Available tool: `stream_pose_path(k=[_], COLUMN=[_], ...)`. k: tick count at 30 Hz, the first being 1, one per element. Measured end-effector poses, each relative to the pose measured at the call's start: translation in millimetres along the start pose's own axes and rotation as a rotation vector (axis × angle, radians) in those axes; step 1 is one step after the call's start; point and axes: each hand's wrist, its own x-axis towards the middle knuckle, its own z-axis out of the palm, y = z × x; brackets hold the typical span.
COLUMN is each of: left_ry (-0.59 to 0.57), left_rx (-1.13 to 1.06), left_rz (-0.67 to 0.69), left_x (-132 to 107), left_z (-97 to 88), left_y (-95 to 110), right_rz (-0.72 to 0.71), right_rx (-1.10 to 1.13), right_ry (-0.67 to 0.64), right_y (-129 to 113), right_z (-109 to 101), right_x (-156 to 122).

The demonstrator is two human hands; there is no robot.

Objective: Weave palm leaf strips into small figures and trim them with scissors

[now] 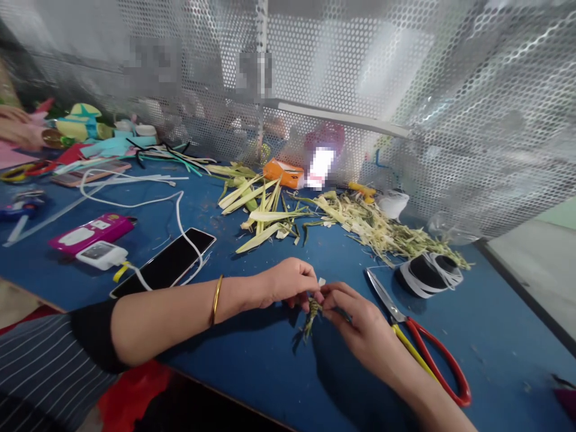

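Observation:
Over the middle of the blue table, my left hand (288,282) and my right hand (353,312) meet, their fingertips pinched around a small bundle of dried plant strips (311,317). The bundle's frayed green-brown end hangs down below the fingers. A small whitish tip (321,281) pokes up between the hands. My fingers hide the bundle's upper part. To the right of my right hand lie open-bladed scissors (407,321) with one red and one yellow handle. Behind them rests a black spool (427,274) wrapped in pale thread.
Pale leaf strips (261,216) and a heap of shredded husk (382,228) lie farther back. On the left are a black phone (168,261), a white cable, and a magenta box (92,233). A perforated metal screen (337,66) borders the table's back. Another person's hand (15,123) shows far left.

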Motion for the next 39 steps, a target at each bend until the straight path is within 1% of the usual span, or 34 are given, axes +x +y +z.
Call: stream_pose_path(k=[5,9,11,13,15,17,21,23,25,27,29,31,35,39], left_ry=[-0.032,-0.024,-0.02,-0.033,-0.045,-0.035,-0.024,-0.01,0.017,0.026,0.022,0.015,-0.002,-0.011], left_rx=[-0.108,-0.209,-0.245,-0.257,-0.252,-0.232,-0.173,-0.136,-0.12,-0.127,-0.147,-0.157,-0.16,-0.168], left_rz=[-0.031,-0.07,-0.088,-0.105,-0.129,-0.137,-0.099,-0.062,-0.012,0.024,0.032,0.027,0.025,0.028], left_x=[3,2,2,2,1,0,-3,-3,-3,-2,-2,-2,-2,-1], left_z=[0.4,1.2,0.8,-0.3,-1.1,-0.6,5.1,9.0,12.0,13.3,12.9,11.7,10.0,9.8], left_y=[-2,-6,-8,-8,-8,-7,-7,-9,-11,-13,-14,-14,-14,-15], right_rz=[0.012,0.029,0.07,0.131,0.185,0.236,0.333,0.341,0.314,0.26,0.215,0.201,0.201,0.175], right_rx=[0.032,0.008,-0.006,0.02,0.106,0.237,0.489,0.579,0.653,0.682,0.626,0.513,0.29,0.144], right_ry=[0.041,0.152,0.192,0.183,0.149,0.124,0.116,0.112,0.116,0.18,0.274,0.303,0.19,0.184], right_y=[1,4,4,3,2,1,-1,-3,-4,-2,1,6,10,12], right_z=[0,1,1,1,2,3,3,2,0,-2,-3,-4,-4,-3], right_x=[1,1,1,2,2,3,5,6,7,7,7,7,5,4])
